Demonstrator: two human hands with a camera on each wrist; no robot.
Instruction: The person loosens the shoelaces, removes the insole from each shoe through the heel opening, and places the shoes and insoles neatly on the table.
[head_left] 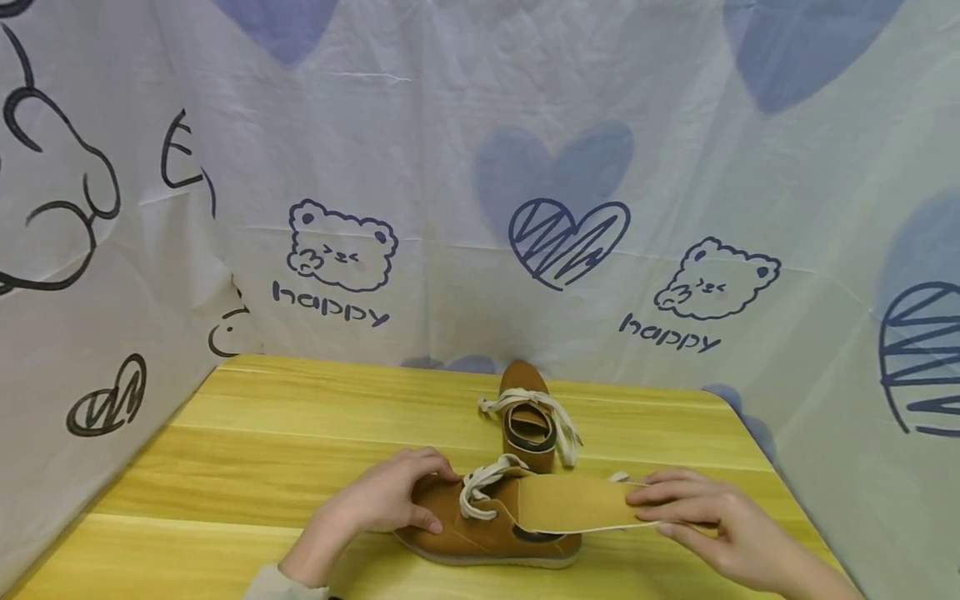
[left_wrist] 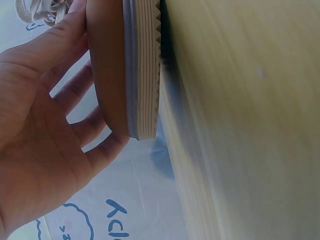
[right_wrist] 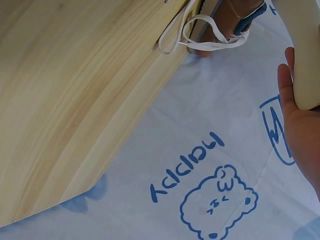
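A brown lace-up shoe stands on its sole near the table's front, toe to the left. My left hand grips its toe, thumb on the near side and fingers over the far side. In the left wrist view, that hand wraps round the toe above the pale ridged sole. My right hand pinches one end of a flat yellowish insole, thumb below and fingers above. The insole's other end reaches into the shoe's opening, its tip hidden inside. White laces lie over the shoe's front.
Behind stands a second brown shoe, toe toward the back curtain, its white laces tied and trailing on the table. The wood-grain table meets a white printed curtain at the back and sides.
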